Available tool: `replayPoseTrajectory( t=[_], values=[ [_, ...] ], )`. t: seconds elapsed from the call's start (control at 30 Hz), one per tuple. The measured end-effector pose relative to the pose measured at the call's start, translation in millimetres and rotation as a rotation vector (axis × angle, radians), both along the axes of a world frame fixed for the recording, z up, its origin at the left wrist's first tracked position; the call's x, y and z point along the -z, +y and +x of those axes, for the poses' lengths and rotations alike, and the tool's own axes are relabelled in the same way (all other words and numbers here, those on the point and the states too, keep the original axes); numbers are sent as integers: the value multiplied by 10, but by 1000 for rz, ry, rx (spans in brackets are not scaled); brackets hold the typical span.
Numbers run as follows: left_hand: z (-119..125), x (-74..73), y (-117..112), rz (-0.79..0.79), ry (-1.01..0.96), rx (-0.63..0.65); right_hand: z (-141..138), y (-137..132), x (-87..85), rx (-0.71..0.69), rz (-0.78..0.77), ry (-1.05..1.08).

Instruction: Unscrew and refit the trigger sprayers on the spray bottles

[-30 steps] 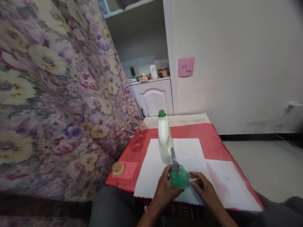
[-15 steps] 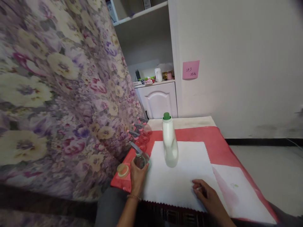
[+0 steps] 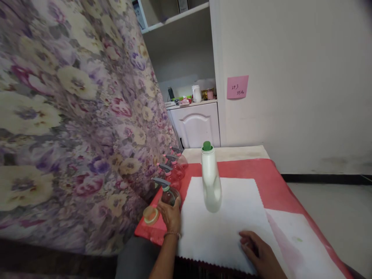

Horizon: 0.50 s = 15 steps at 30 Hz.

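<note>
My left hand (image 3: pixel 171 216) is wrapped round the body of a clear spray bottle (image 3: pixel 168 198) with a pale green collar and a grey trigger head. It stands upright at the left of the table, in front of several pink-collared spray bottles (image 3: pixel 172 179). Close to my left wrist is a yellowish round lid (image 3: pixel 150 215). At the mat's lower right rests my right hand (image 3: pixel 257 248), its fingers loosely bent and apart from the thumb, with nothing visible in them. A tall pale green detergent bottle (image 3: pixel 211 186) with a green piece in its neck stands uncapped on the white mat (image 3: pixel 226 228).
A red cloth (image 3: pixel 258 170) covers the table. At the right lies another white sheet (image 3: pixel 308 240) with a pink patch. A floral curtain (image 3: pixel 87 128) hangs close along the left side. Behind is a white cabinet (image 3: pixel 199 128) with small items on top.
My left hand has shifted the clear spray bottle slightly left and away, nearer the pink-collared row, and its trigger head now points more to the left. My right hand stays on the mat.
</note>
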<state>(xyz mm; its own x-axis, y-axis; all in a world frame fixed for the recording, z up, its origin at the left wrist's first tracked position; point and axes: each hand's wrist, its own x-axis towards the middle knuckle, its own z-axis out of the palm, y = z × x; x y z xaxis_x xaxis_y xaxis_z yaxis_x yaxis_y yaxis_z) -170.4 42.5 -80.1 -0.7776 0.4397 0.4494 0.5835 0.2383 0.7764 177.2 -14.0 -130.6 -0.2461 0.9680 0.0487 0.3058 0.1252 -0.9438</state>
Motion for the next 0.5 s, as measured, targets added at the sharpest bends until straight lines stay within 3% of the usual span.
replayPoseTrajectory(
  t=[0.33, 0.5],
  values=[
    [-3, 54, 47, 25, -45, 5, -14, -22, -63, 14, 23, -34],
    [103, 15, -104, 45, -63, 130, -31, -31, -101, 35, 52, 0]
  ],
)
